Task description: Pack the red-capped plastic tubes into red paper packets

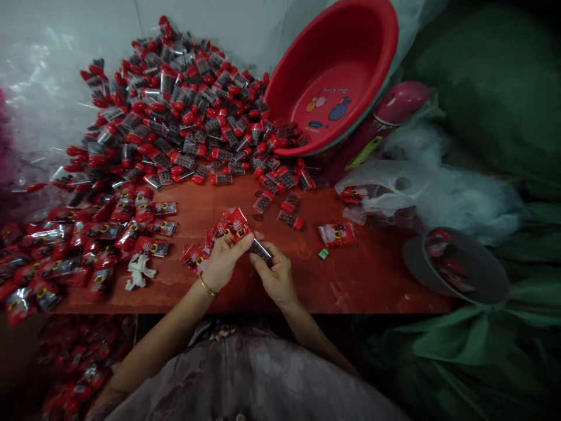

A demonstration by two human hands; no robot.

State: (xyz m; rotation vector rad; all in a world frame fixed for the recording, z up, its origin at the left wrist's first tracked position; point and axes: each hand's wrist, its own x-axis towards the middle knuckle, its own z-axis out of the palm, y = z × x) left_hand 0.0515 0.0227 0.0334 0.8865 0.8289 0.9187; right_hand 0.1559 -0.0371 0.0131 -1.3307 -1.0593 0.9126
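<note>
My left hand, with a gold bangle at its wrist, pinches a red printed packet between thumb and fingers. Close against it, my right hand grips a small clear container with a dark filling. Container and packet meet between the two hands; I cannot tell how far one is inside the other. Under and beside my left hand lie more red packets. Just beyond my hands, a few loose red-capped containers rest on the reddish table.
A big heap of red-capped containers covers the back. Filled packets spread at left near a crumpled white scrap. A red basin leans at the back right. A grey bowl and plastic bags stand right.
</note>
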